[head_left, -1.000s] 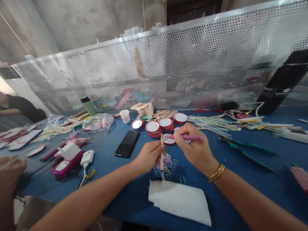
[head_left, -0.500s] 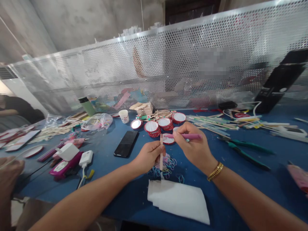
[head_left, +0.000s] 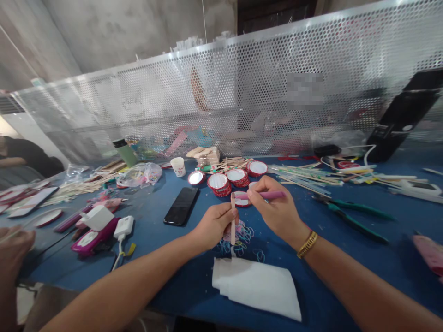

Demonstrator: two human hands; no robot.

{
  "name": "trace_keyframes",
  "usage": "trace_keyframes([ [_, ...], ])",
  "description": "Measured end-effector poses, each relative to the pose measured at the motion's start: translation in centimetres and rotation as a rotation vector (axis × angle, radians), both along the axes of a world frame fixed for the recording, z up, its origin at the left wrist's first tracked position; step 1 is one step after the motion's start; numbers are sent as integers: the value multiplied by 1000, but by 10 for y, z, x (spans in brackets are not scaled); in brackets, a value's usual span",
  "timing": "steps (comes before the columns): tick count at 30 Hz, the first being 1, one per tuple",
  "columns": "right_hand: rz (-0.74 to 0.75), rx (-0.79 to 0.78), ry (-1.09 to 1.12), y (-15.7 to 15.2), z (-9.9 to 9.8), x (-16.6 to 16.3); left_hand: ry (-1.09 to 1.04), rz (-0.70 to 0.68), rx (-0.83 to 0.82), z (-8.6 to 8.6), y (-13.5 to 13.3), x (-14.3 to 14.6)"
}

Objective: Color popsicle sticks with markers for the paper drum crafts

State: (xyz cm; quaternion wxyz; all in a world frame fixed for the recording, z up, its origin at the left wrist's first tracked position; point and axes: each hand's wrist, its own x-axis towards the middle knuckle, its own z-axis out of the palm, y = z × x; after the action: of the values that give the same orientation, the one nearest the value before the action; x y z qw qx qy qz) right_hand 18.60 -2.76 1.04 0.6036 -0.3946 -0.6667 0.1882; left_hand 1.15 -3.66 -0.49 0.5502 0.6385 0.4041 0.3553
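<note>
My left hand (head_left: 215, 224) pinches a flat wooden craft stick (head_left: 233, 233), held roughly upright. In my right hand (head_left: 273, 207) is a pink pen (head_left: 277, 195), its tip at the upper end of the stick. Just below the stick lies a loose pile of pastel rubber bands (head_left: 244, 234). Nearer to me is a folded white cloth (head_left: 258, 286). Beyond my hands stand stacks of round red-rimmed lids (head_left: 218, 182) with white faces, one partly hidden behind the pen.
A black phone (head_left: 182, 206) lies left of my hands, and green-handled pliers (head_left: 356, 219) lie right. White chargers (head_left: 98, 218) sit further left. A paper cup (head_left: 178, 167) and wooden sticks (head_left: 235, 163) are behind, before a perforated metal screen (head_left: 155, 101). Another person's hand (head_left: 15, 244) is at far left.
My right hand with the pen has shifted slightly left and down, the pen still at the stick's upper end. My left hand holds the stick nearly still.
</note>
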Motion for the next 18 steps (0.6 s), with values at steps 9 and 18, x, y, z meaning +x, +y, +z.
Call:
trace_keyframes([
  [9,26,-15,12,0,-1,1,-15,-9,-8,1,-1,0],
  [18,48,-29,25,1,-2,1,-14,-15,-4,0,0,0],
])
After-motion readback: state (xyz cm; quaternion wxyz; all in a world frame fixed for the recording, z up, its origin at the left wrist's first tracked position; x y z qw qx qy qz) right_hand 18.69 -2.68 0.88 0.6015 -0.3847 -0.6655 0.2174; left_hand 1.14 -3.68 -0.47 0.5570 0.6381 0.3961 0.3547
